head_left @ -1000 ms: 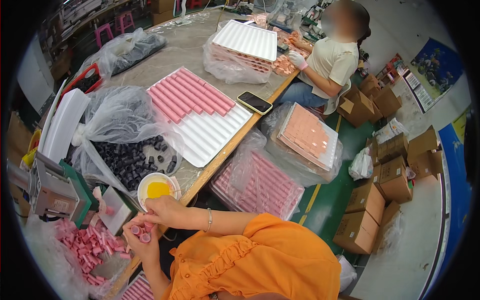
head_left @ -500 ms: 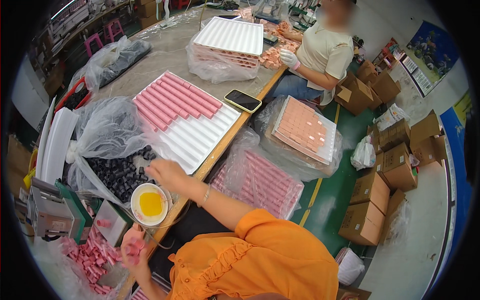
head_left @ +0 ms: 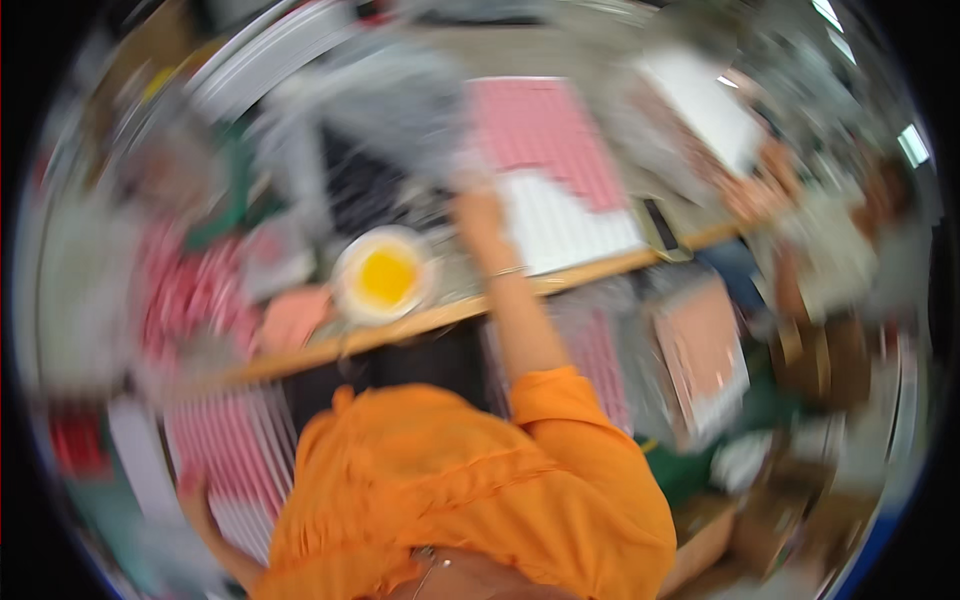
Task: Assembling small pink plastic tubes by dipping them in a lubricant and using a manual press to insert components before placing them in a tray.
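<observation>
Wooden-edged bench [head_left: 440, 318] runs across a busy workshop, its far side smeared by motion blur, with cartons [head_left: 825, 355] stacked on the floor at right. At its near side sits a person in an orange top [head_left: 470, 480], both arms spread. The right hand [head_left: 480, 215], a bracelet [head_left: 508, 271] at its wrist, reaches over the bench between a clear bag [head_left: 400, 100] of black pieces [head_left: 365, 190] and a white tray [head_left: 560, 235]. Its fingers are too blurred to tell how far they are open or whether they have hold of anything.

Rows of pink tubes [head_left: 545, 130] fill the far part of that tray; the near part shows bare white grooves. A phone [head_left: 660, 225] lies just beside it. Left of the right hand, near the bench's edge, stands a white bowl [head_left: 345, 290] with yellow contents [head_left: 390, 277], and farther left is a heap of loose tubes [head_left: 190, 300].

Below the bench, the left hand [head_left: 193, 490] is at the left side of a lower tray [head_left: 240, 520] lined with more pink tubes; its grip and any contact cannot be told. Across the bench's right end, a co-worker [head_left: 820, 250] in a pale top sits near a stack of white trays [head_left: 705, 110].
</observation>
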Available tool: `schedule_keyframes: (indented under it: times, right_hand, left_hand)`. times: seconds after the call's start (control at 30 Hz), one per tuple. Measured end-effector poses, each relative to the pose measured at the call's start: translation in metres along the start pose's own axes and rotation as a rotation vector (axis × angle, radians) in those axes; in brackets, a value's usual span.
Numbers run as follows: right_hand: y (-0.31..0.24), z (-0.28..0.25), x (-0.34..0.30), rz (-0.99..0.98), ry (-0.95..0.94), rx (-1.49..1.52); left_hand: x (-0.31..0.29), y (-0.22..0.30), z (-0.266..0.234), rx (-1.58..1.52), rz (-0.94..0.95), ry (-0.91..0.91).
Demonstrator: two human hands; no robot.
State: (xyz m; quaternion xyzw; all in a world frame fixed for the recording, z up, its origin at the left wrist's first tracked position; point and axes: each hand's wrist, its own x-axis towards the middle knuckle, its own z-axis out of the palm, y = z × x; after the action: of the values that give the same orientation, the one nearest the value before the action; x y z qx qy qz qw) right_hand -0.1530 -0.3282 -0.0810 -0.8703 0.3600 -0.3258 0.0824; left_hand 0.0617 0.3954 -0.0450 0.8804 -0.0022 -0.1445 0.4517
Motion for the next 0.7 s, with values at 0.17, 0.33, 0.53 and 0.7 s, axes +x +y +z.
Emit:
schedule_keyframes:
  times: [0.17,0.33,0.53,0.7]
  right_hand:
    - [-0.001,-0.022,0.005,-0.182,-0.047,0.031]
    - [0.002,0.001,0.004,-0.119,-0.255,0.153]
    - [0.02,0.012,0.006,-0.07,-0.363,0.096]
    - [0.027,0.018,0.005,-0.054,-0.291,0.302]
  left_hand:
    - [-0.078,-0.029,-0.038,-0.026,-0.292,0.233]
    - [-0.144,-0.054,-0.023,-0.019,-0.413,0.291]
    - [-0.143,-0.072,-0.003,0.231,-0.477,0.181]
    - [-0.115,-0.081,-0.001,0.372,-0.429,0.118]
